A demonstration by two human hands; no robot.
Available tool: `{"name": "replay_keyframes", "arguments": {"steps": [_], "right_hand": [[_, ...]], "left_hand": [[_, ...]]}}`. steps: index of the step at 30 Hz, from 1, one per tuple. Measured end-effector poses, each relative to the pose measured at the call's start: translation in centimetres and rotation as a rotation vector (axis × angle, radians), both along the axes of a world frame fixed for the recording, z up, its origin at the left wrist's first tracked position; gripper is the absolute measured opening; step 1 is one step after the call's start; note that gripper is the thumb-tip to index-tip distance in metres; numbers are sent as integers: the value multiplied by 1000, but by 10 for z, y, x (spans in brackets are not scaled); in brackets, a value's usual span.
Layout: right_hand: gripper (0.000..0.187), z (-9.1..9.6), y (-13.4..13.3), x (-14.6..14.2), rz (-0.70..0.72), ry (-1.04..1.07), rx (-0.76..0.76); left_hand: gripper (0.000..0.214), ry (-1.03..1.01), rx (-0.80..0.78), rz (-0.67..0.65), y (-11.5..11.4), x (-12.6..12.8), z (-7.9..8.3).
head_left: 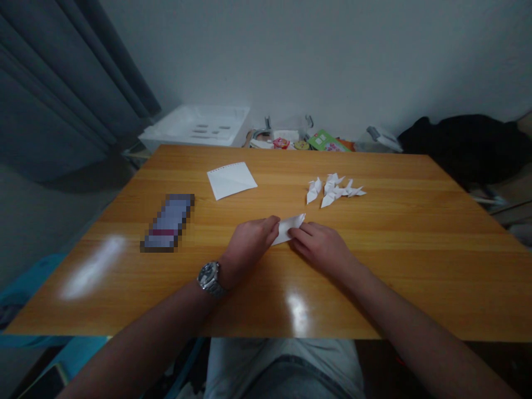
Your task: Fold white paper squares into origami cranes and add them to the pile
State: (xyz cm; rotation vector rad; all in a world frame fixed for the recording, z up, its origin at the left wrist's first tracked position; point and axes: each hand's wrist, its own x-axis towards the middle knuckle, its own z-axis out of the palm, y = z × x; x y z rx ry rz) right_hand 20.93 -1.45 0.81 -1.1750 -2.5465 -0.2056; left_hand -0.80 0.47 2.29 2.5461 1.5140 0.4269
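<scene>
A folded piece of white paper [286, 228] is between my two hands, over the middle of the wooden table [399, 238]. My left hand [253, 238], with a metal watch [210, 276] at its wrist, pinches the paper's left end. The fingers of my right hand [320, 244] grip its right part near the lower edge. Some fingertips are hidden behind the paper and the knuckles. Beyond my right hand lie several folded white paper figures [332, 191], close together. A flat white sheet [231, 180] with a perforated edge lies past my left hand.
To the left on the table lies a blurred-out phone [168, 221]. Behind the far edge stand a white plastic tray [166, 130], a green packet [326, 141] among small items, and a dark cloth heap [465, 144]. A grey curtain [62, 83] hangs at the left.
</scene>
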Motion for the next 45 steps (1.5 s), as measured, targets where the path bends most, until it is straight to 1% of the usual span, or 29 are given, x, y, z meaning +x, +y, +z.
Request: {"name": "replay_keyframes", "arguments": {"steps": [3,6,10,12,14,17,22,27,34,40,45], "right_hand": [[14,0,0,0,34,12,16],[16,-3,0,0,90,8,21],[17,-7,0,0,151,6,29],[17,-8,0,1,160,1,45],[16,-7,0,2,158,1,56],[15,-6,1,3,151,-4,50],[13,-4,1,5,158,-52,28],[11,-4,2,8,140,-51,19],[21,-3,3,15,156,-23,33],[22,-2,4,19,154,17,60],[26,-4,4,13,114,-10,0]], "left_hand": [[21,-6,4,24,0,1,3],[20,-28,-22,9,0,2,3],[29,-27,-69,-24,-2,3,2],[32,-9,-90,-29,-3,3,2],[30,-8,-111,-27,-3,2,1],[25,-39,-135,-25,-2,0,0],[25,-92,-175,-28,0,0,-1],[21,-216,-213,-56,3,-1,-6],[23,-401,-256,-90,4,-3,-12],[21,-597,-397,-99,5,-1,-12],[21,-711,-465,-105,6,3,-20]]}}
